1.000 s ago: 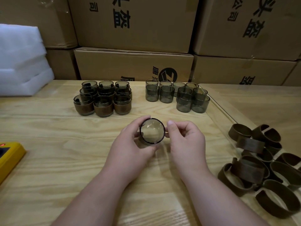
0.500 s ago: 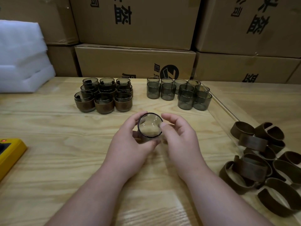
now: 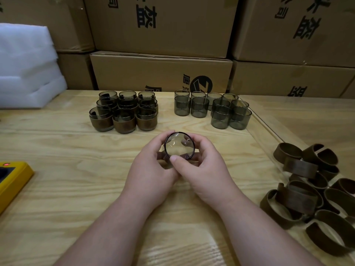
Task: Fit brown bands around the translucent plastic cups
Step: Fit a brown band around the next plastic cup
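A translucent grey cup (image 3: 179,145) lies on its side between both hands at the table's middle, its round base facing me. My left hand (image 3: 149,167) grips it from the left. My right hand (image 3: 203,166) grips it from the right, thumb across the lower rim. Whether a band is on this cup is hidden by my fingers. Banded cups (image 3: 124,114) stand stacked at back left. Bare cups (image 3: 213,110) stand at back centre. Loose brown bands (image 3: 315,192) lie heaped at the right.
Cardboard boxes (image 3: 161,72) wall off the back of the wooden table (image 3: 57,169). White foam sheets (image 3: 26,68) are stacked at back left. A yellow device (image 3: 11,181) with a red light sits at the left edge. A clear sheet (image 3: 269,129) lies under the bands.
Both hands carried the cup slightly away from me. My right thumb moved from the cup's right side across to its lower rim, and the right fingers wrapped further round it.
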The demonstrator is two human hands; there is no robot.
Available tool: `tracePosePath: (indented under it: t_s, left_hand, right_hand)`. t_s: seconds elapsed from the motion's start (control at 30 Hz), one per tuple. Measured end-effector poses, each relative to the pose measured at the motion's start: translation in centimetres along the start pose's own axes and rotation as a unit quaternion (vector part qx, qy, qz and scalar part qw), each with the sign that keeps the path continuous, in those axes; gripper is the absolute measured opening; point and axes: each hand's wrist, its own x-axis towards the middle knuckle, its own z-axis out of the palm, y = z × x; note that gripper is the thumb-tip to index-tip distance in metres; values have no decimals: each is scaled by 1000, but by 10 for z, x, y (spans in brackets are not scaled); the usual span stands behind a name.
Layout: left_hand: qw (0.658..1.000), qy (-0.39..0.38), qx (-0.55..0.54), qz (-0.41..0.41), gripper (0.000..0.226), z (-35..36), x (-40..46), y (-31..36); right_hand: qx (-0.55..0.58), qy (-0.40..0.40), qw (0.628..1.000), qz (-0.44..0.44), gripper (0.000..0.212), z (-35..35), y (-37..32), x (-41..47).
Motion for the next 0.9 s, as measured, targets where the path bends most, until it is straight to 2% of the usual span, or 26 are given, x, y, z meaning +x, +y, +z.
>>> tracePosePath:
  t_s: [0.13,0.23,0.4,0.57,0.7,0.9]
  left_hand:
    - [998,-12,50,37,75,0,-1,-2]
    - [994,-16,83,68,81,0,-2,-1]
    - [991,-35,91,93,76,0,-3,-2]
    - [988,-30,105,108,85,1,-2,0]
    - [993,-13,81,80,79,1,-3,-5]
    - [999,-2,-1,32,77,2,3,-8]
  right_hand:
    - [10,27,1000,6,68,0,-2,0]
    - [-3,57,998,10,69,1,-4,0]
    - [9,111,993,23,61,-2,-5,1]
    - [49,134,989,31,48,-3,-8,3]
    - [78,129,988,36,22,-3,-8,4]
    - [109,69,992,13,24,-6,-9,4]
